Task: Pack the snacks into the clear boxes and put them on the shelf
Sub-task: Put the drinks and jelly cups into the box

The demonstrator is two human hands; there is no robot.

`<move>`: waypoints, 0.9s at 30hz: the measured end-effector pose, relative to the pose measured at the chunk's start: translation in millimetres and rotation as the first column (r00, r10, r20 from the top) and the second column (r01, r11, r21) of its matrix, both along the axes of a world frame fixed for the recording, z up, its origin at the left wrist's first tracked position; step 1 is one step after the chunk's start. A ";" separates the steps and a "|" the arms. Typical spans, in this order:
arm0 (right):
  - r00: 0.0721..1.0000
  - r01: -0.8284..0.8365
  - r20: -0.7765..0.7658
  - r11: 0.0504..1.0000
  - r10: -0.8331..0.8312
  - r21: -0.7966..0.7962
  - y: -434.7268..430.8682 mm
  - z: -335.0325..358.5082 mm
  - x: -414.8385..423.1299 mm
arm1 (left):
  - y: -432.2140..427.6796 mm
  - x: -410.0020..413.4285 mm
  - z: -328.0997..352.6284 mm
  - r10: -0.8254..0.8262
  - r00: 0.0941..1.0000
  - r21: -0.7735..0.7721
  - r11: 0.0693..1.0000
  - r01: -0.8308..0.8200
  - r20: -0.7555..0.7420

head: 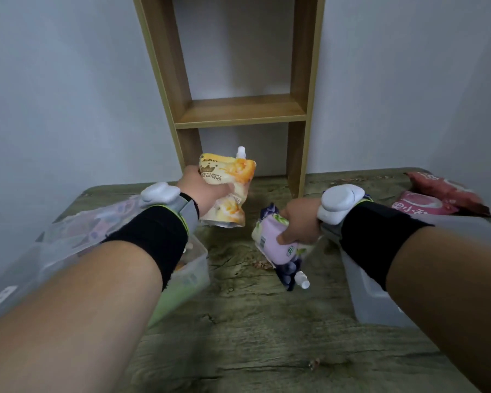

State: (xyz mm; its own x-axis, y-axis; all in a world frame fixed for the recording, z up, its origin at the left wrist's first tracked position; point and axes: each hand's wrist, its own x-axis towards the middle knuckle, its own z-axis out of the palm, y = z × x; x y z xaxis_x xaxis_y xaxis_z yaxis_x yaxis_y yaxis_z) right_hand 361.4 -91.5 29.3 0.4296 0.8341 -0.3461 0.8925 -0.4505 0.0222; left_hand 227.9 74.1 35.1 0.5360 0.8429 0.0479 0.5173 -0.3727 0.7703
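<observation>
Both hands are gripping snack pouches above the table.
The left hand is clasping the orange pouch; the right hand is clutching the purple pouch, spout down.

Yellow pouch reads "枝甘露味" just above the thumb of the left hand. Pink packet, well right of all fingers, shows "小". Purple pouch label: unreadable.

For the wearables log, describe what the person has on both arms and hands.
The left hand and right hand are bare, with no gloves. Each wrist carries a rounded white device, left and right, on a grey strap edged in yellow-green. Behind each sits a wide black cuff, left and right. No cables show.
</observation>
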 end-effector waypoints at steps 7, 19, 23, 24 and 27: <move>0.996 0.071 -0.077 0.953 -0.050 0.294 19.5 31.8 -24.2 | 9.0 -79.6 10.5 0.205 0.969 -0.171 0.969 -0.180 0.138; 0.793 0.367 -0.607 0.754 0.053 0.545 77.3 34.7 -93.4 | 15.7 -200.1 -7.6 0.461 0.828 -0.570 0.791 -0.221 0.320; 0.809 0.266 -0.582 0.837 0.076 0.479 98.6 24.3 -124.9 | 13.5 -214.9 -18.8 0.522 0.828 -0.471 0.794 -0.384 0.205; 0.822 0.233 -0.564 0.857 0.078 0.459 102.3 22.3 -130.3 | 11.8 -214.9 -20.7 0.538 0.824 -0.441 0.792 -0.422 0.178; 0.908 0.074 -0.409 0.921 0.096 0.382 110.5 17.0 -145.5 | 5.4 -211.7 -25.0 0.554 0.830 -0.273 0.790 -0.549 -0.065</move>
